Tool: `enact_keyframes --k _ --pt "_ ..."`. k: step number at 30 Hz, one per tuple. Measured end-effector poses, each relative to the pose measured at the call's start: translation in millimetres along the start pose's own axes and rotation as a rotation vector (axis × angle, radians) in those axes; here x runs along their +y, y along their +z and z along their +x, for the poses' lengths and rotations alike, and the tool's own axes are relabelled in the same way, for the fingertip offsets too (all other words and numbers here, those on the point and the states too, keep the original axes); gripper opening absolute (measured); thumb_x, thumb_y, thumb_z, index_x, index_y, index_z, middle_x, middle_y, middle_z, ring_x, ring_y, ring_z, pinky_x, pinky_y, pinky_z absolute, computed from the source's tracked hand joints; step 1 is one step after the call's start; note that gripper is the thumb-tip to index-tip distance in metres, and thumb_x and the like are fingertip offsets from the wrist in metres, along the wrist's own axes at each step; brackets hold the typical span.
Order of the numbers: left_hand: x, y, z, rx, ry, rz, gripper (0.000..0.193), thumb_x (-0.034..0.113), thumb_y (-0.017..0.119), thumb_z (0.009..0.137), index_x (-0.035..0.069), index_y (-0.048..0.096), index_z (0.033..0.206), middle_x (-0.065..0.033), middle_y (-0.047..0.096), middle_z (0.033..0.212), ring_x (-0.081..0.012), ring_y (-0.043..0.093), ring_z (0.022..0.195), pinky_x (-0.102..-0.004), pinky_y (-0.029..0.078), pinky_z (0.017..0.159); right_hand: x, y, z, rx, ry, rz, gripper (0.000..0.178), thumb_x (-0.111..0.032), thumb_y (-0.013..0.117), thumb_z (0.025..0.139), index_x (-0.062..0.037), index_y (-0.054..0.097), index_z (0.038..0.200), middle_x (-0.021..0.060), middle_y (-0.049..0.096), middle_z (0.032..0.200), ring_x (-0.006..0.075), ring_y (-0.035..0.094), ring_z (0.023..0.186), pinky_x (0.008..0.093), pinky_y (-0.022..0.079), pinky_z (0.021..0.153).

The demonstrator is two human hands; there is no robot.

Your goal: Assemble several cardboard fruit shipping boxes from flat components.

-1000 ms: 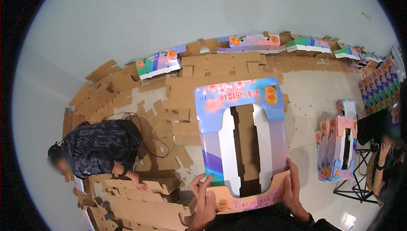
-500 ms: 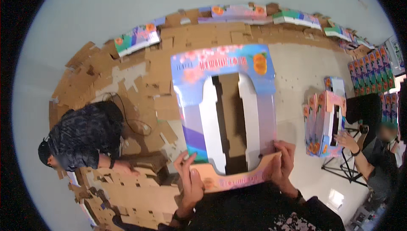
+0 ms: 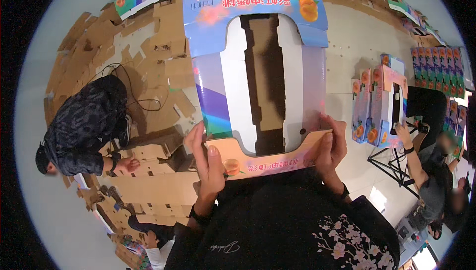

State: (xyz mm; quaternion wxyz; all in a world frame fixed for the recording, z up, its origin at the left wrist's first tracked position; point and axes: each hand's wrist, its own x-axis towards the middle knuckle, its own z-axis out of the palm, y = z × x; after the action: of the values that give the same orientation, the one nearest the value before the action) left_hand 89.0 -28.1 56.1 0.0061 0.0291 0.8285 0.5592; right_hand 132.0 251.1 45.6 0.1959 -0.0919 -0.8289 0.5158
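In front of my body I hold an open-topped fruit carton (image 3: pixel 255 42) of folded printed cardboard. Peaches and pink blossom decorate its blue far end and its orange-pink near end. White inner sides run along its long walls, and a long cut-out in the top shows the brown bottom. My left hand (image 3: pixel 210 163) grips the near left corner, thumb on the near end panel and fingers along the side. At the near right corner my right hand (image 3: pixel 332 146) holds it the same way.
Flattened brown cardboard (image 3: pixel 153 180) covers the floor at left, where a person (image 3: pixel 87 121) crouches beside a black cable (image 3: pixel 148 106). Rightward, another person's hand (image 3: pixel 404 133) touches printed cartons (image 3: pixel 382 106) above a black folding stand (image 3: pixel 391 166). More cartons (image 3: pixel 436 69) are stacked behind.
The carton and both my hands sit higher in the view, as does the surrounding room. My grip on the near corners stays the same. The crouching person's hand has shifted left.
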Motion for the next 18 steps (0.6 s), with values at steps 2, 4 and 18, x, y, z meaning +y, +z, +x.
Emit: enact_keyframes --k 2,4,18 --pt "2.0 1.7 0.7 0.006 -0.132 -0.158 0.059 0.030 0.041 0.104 0.000 0.025 0.151 -0.0171 0.032 0.148 -0.0267 0.035 0.134 -0.0420 0.025 0.114 -1.2 0.1 0.3 -0.008 0.055 0.018 0.033 -0.007 0.042 0.100 0.0057 0.058 0.126 0.0200 0.060 0.123 0.0271 0.055 0.109 0.0382 0.043 0.099" --pt "4.4 3.0 3.2 0.010 -0.174 -0.218 0.057 0.025 0.041 0.103 -0.001 0.024 0.152 -0.0165 0.034 0.145 -0.0239 0.039 0.126 -0.0398 0.029 0.110 -1.8 -0.2 1.0 -0.007 0.112 -0.051 0.032 -0.006 0.043 0.099 0.0064 0.058 0.123 0.0204 0.058 0.127 0.0261 0.055 0.110 0.0375 0.043 0.099" --pt "-3.4 -3.6 16.2 -0.174 -0.355 -0.590 0.070 0.022 0.046 0.101 0.002 0.010 0.157 -0.0185 0.028 0.155 -0.0247 0.034 0.140 -0.0369 0.029 0.114 4.5 12.4 8.6 0.012 0.285 0.262 0.045 -0.017 0.053 0.099 0.0010 0.041 0.138 0.0162 0.045 0.140 0.0247 0.046 0.125 0.0402 0.040 0.104"
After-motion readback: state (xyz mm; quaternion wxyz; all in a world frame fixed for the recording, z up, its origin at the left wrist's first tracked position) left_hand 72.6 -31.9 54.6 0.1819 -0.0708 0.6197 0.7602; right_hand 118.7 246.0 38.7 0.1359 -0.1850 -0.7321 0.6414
